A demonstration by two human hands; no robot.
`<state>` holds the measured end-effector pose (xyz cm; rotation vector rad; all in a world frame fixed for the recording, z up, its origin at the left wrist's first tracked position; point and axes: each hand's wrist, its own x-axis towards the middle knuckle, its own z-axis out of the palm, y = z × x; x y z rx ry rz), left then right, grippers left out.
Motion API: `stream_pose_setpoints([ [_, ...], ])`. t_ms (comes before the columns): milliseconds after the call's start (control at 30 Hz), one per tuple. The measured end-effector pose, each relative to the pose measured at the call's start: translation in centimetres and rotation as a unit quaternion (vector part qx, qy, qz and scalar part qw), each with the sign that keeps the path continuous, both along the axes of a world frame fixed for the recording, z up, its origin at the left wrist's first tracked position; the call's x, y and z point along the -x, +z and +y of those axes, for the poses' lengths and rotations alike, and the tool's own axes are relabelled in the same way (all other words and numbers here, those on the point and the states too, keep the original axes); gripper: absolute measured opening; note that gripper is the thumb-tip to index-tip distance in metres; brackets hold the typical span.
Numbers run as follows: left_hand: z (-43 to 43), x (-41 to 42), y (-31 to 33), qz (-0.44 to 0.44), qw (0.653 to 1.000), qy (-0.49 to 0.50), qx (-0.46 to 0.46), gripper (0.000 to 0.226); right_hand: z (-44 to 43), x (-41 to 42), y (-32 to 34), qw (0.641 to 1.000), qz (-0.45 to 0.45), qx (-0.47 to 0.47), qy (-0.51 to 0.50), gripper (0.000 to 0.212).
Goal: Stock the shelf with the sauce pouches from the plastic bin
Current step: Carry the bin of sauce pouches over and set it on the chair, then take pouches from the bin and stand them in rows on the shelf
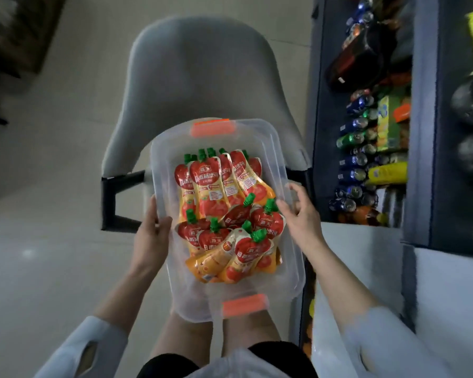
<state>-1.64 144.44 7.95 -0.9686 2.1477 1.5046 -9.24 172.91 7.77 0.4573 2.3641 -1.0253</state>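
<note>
A clear plastic bin (281,165) with orange latches at both ends sits in front of me, partly over a grey chair. Several red-and-yellow tomato sauce pouches (216,186) with green caps lie inside it, some in a row at the far end, others piled nearer me. My left hand (150,236) grips the bin's left rim. My right hand (298,214) hovers at the bin's right rim with fingers spread, holding nothing; its fingertips are close to a pouch (268,225). The shelf (322,137) stands to the right.
The grey chair (197,72) with black armrests stands under the bin's far end. The dark blue shelf on the right holds several cans, bottles (352,159) and yellow packets (388,173). A white surface (366,255) lies below the shelf. My bare knees show under the bin.
</note>
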Motion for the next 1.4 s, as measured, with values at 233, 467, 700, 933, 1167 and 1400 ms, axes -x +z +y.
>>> stream_pose_setpoints([
  [233,1.2,-1.1,-2.7,0.014,0.999,0.051,-0.004,0.058,-0.2,0.9,-3.1,0.998,0.001,-0.045,0.035,0.045],
  [467,0.5,-1.1,-2.5,-0.020,1.000,0.019,0.012,0.063,-1.5,0.2,-0.6,0.986,-0.023,-0.142,0.086,0.060],
  [700,1.4,-2.1,-1.5,0.006,0.984,-0.022,0.176,0.070,-2.2,-6.6,1.1,0.991,0.007,-0.116,0.061,0.037],
  [933,7.1,-5.5,-0.4,0.169,0.949,-0.138,0.229,0.036,-3.6,-8.4,-2.0,0.994,-0.108,-0.027,-0.012,0.066],
  [1167,11.0,-7.1,-5.7,-0.032,0.955,-0.214,0.204,0.058,-2.1,-5.9,-0.4,0.999,0.039,0.029,0.006,0.015],
  [1400,11.8,-6.4,-6.8,-0.047,0.926,-0.266,0.262,0.038,-2.4,-2.4,-1.2,0.977,0.179,0.017,0.111,0.015],
])
